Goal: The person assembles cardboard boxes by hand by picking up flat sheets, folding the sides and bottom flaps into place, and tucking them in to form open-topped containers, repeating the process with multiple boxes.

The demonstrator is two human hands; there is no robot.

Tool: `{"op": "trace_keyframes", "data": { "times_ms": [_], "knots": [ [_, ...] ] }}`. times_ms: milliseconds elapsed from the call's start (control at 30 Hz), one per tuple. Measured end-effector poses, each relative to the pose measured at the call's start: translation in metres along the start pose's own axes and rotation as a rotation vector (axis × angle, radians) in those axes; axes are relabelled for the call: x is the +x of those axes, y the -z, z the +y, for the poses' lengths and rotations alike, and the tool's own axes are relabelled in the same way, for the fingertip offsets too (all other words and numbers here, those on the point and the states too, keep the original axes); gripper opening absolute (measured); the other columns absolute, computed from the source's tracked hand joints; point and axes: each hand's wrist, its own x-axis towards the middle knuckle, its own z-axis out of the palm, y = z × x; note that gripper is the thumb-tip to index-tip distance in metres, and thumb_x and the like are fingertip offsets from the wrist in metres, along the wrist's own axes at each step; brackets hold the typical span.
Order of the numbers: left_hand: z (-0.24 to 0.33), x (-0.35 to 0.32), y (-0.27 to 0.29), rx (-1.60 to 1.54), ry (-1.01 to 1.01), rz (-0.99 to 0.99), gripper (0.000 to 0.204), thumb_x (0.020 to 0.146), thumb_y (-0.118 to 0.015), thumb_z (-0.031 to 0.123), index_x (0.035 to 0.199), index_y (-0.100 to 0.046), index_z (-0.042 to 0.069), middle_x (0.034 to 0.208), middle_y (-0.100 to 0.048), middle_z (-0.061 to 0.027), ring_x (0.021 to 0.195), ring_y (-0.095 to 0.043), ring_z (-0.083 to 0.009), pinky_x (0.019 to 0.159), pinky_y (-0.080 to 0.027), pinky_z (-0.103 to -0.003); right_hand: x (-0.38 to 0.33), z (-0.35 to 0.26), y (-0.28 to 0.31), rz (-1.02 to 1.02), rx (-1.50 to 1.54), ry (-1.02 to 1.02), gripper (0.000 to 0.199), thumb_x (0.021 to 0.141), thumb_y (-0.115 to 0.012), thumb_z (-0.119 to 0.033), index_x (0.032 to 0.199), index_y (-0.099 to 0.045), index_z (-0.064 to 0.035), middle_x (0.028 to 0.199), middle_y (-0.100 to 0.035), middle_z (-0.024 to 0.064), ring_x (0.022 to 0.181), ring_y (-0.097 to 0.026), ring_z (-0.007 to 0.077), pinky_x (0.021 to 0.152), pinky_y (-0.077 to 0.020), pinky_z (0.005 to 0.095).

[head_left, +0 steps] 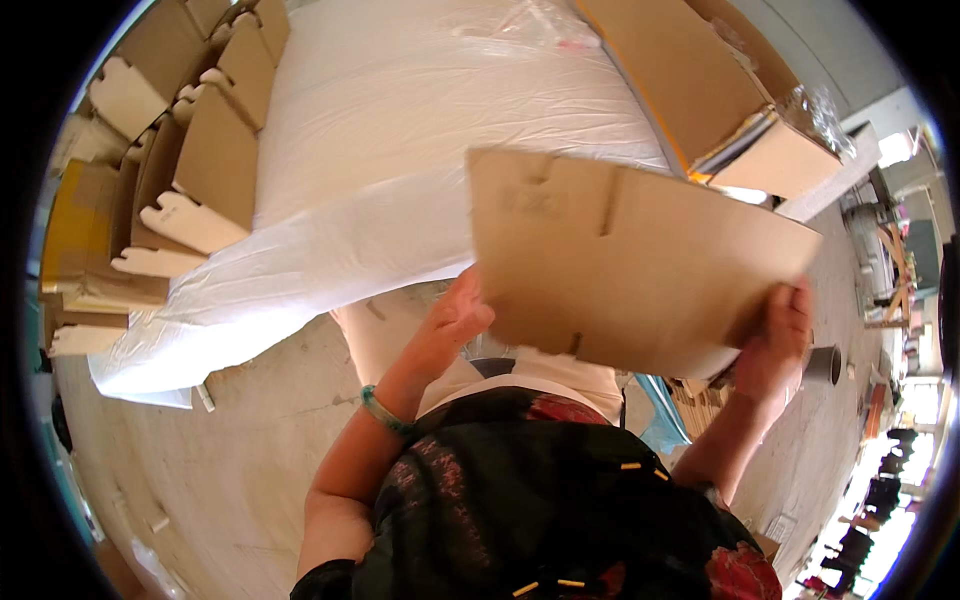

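Note:
A flat brown cardboard sheet [640,260] with short slots cut in its edges is held up in front of me, tilted, over the near edge of the covered table. My right hand [778,345] grips its lower right corner, fingers around the edge. At the sheet's left edge is my left hand [462,312], its fingers curled in against the cardboard; the fingertips are partly hidden. A green bangle [385,412] circles my left wrist.
White sheeting covers the table [350,230]. Folded, notched cardboard pieces [215,165] stand in rows at the left beside a taped carton [95,225]. An open cardboard box [690,80] is at the far right, with clear plastic film [530,25] nearby. A grey bin [822,366] stands on the floor.

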Motion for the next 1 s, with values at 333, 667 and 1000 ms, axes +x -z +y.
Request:
{"op": "trace_keyframes", "data": {
  "times_ms": [333,667,1000],
  "knots": [
    [0.024,-0.031,0.037,-0.321,0.276,0.349,0.057,0.103,-0.049,0.041,0.145,-0.041,0.003,0.141,-0.052,-0.0100,0.127,-0.052,-0.0216,0.105,-0.045,-0.038,-0.001,0.067,-0.108,-0.412,-0.115,-0.182,0.048,0.095,-0.055,-0.006,0.142,-0.047,-0.0017,0.139,-0.053,0.0129,0.126,-0.051,0.0198,0.103,-0.0424,0.0327],
    [0.023,-0.034,0.046,-0.619,0.187,0.424,0.064,0.104,-0.040,0.048,0.150,-0.032,0.005,0.150,-0.042,-0.0114,0.137,-0.042,-0.0273,0.111,-0.039,-0.044,-0.002,0.075,-0.160,-0.832,-0.211,0.055,0.031,0.093,-0.057,-0.001,0.123,-0.061,-0.0027,0.108,-0.064,0.0099,0.101,-0.063,0.0172,0.089,-0.0494,0.0291],
    [0.011,-0.063,0.023,-0.656,0.472,0.333,0.063,0.102,-0.045,0.049,0.152,-0.029,0.015,0.151,-0.040,-0.0095,0.136,-0.043,-0.0319,0.101,-0.047,-0.055,-0.006,0.074,-0.209,-1.017,-0.287,0.220,0.026,0.092,-0.060,-0.008,0.118,-0.062,-0.0055,0.101,-0.063,0.0145,0.093,-0.065,0.0261,0.080,-0.0505,0.0320]
  ]
}}
